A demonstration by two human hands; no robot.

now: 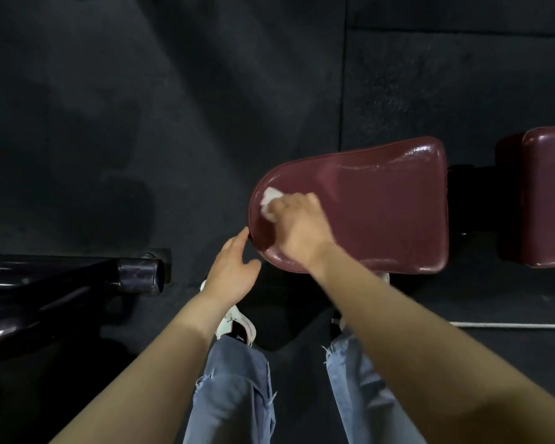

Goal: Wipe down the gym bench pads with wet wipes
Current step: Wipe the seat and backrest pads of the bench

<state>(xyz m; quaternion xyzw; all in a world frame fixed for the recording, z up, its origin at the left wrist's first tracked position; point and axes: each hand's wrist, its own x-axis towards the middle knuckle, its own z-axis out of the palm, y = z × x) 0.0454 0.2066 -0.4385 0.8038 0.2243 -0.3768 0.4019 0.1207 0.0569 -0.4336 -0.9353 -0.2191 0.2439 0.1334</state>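
Our right hand [297, 224] presses a crumpled white wipe [269, 200] onto the maroon seat pad [382, 213]; our left hand [234, 267], fingers relaxed, seemingly touches its rim.

Seat pad [382, 213]: maroon vinyl or leather-like cover, smooth, glossy, with a wet sheen along the rims. Second pad [545, 197]: same glossy maroon cover. Wipe [269, 200]: white, soft, crumpled cloth-like sheet. Floor [141, 107]: black, matt, grainy rubber look. Tube [77, 283]: dark glossy metal. Jeans [234, 395]: pale blue denim, frayed hems.
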